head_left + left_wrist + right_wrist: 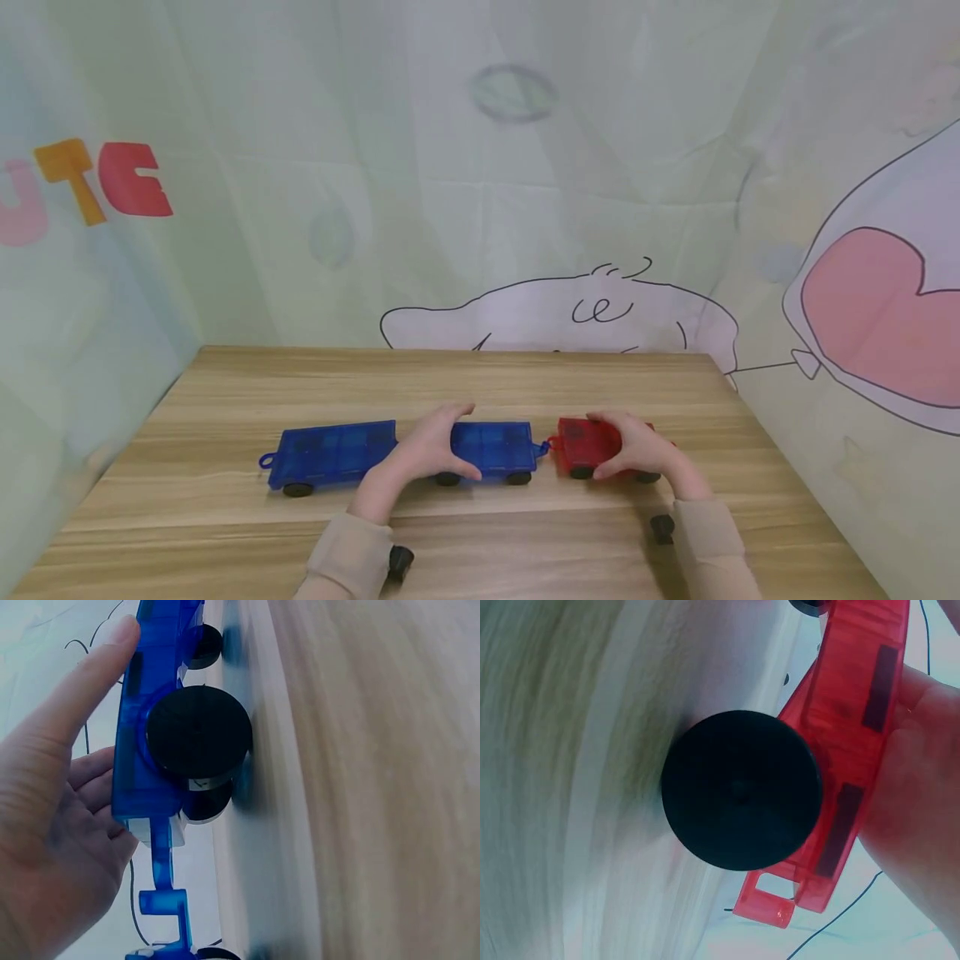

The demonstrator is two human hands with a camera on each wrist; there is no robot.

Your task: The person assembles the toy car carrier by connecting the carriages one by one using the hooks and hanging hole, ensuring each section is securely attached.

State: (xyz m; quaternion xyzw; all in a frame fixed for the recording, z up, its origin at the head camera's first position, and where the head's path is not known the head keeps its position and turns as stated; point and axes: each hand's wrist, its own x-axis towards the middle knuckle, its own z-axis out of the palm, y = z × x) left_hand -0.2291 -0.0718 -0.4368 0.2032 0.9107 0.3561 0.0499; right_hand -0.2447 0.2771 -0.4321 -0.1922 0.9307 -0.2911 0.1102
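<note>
Three toy train cars stand in a row on their black wheels: a blue train car (337,452) at the left, another blue train car (498,446) in the middle and a shorter red train car (585,442) at the right. My left hand (427,450) grips the middle car across its left part, thumb on the near side and fingers on the far side. With thumb and fingers astride it, my right hand (641,446) holds the red car. The blue hook (541,449) meets the red ring (554,442); whether they are linked I cannot tell. My left hand covers the blue cars' joint in the head view.
The cars are on a wooden table (525,533). Behind and beside it hangs a pale printed cloth (300,167). A small black device (401,563) is at the left wrist, and another black device (662,529) is at the right wrist.
</note>
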